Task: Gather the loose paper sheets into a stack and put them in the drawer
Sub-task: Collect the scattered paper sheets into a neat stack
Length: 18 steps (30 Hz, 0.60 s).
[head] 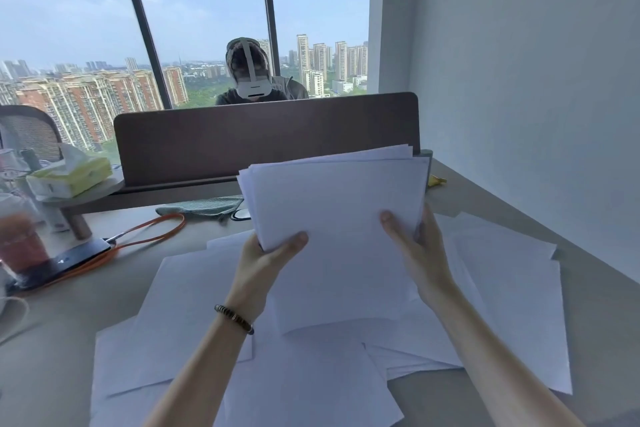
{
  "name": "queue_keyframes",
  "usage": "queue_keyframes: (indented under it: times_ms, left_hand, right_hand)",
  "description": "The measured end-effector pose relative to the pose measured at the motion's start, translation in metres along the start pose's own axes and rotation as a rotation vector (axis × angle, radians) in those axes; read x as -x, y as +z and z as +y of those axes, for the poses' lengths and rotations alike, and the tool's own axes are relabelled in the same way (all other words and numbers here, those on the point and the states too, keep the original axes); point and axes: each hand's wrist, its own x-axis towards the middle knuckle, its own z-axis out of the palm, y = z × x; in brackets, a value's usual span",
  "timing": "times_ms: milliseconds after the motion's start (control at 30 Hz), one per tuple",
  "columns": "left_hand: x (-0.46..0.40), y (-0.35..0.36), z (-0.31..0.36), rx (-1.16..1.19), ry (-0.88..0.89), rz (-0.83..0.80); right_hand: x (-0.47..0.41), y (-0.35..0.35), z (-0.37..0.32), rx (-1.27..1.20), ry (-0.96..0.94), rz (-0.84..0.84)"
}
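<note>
I hold a bundle of white paper sheets (pixel 336 204) up above the desk, tilted towards me, its edges uneven. My left hand (pixel 266 260) grips its lower left corner, thumb on the front. My right hand (pixel 419 253) grips the lower right edge, thumb on the front and fingers behind. Under my arms several loose white sheets (pixel 180 315) lie spread and overlapping on the grey desk (pixel 52 357), more of them to the right (pixel 512 288). No drawer is in view.
A brown divider panel (pixel 263 135) closes the desk's far side, and a person with a headset (pixel 254 80) sits behind it. On the left stand a tissue pack (pixel 69 175), a drink cup (pixel 20 243), an orange cable (pixel 152 236) and a green cloth (pixel 204 206). A white wall (pixel 536 80) runs along the right.
</note>
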Motion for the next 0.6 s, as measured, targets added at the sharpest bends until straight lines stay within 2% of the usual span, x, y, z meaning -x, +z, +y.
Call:
queue_keyframes:
  times_ms: [233, 400, 600]
  left_hand:
    - [0.006, -0.001, -0.017, -0.048, -0.046, -0.036]
    - [-0.003, 0.000, -0.012, -0.084, -0.027, -0.021]
    - [0.008, -0.004, -0.034, -0.092, -0.027, -0.002]
  right_hand:
    - [0.008, 0.001, 0.016, 0.015, 0.049, -0.055]
    - [0.004, 0.006, 0.012, -0.081, 0.040, -0.022]
    - [0.025, 0.007, 0.035, -0.004, 0.121, -0.030]
